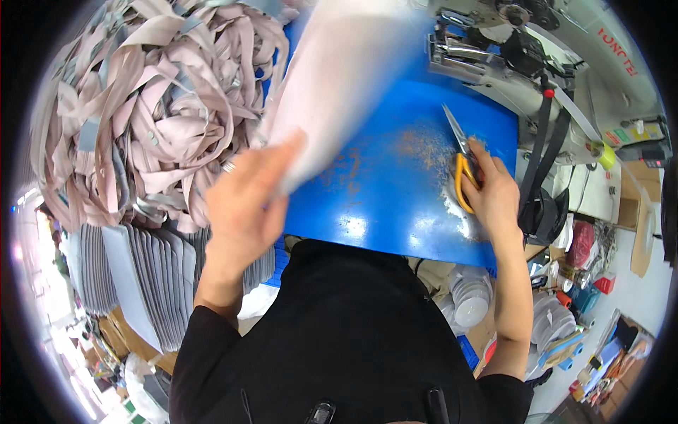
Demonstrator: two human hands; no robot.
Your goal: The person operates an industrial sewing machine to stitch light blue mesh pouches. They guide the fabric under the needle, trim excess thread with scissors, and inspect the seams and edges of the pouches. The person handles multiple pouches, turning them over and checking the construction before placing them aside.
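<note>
A pale pink fabric piece (318, 92), smeared by motion, stretches over the far left part of the blue work surface (395, 233). My left hand (247, 194) grips its near end, with the thumb and fingers closed at the edge. On the right side, scissors (461, 166) with yellow-orange handles point their blades away from me. My right hand (498, 194) is closed about the handles, though some fingers are partly hidden. Beside my left hand rises a big tangled heap of pink and grey fabric strips (169, 106).
Below the heap stand stacked grey fabric panels (152, 283). A sewing machine (494, 49) borders the surface at the far right, with black straps (547, 141) hanging near my right hand. White spools (470, 304) sit under the right edge. Lint and brown wear marks dot the blue surface.
</note>
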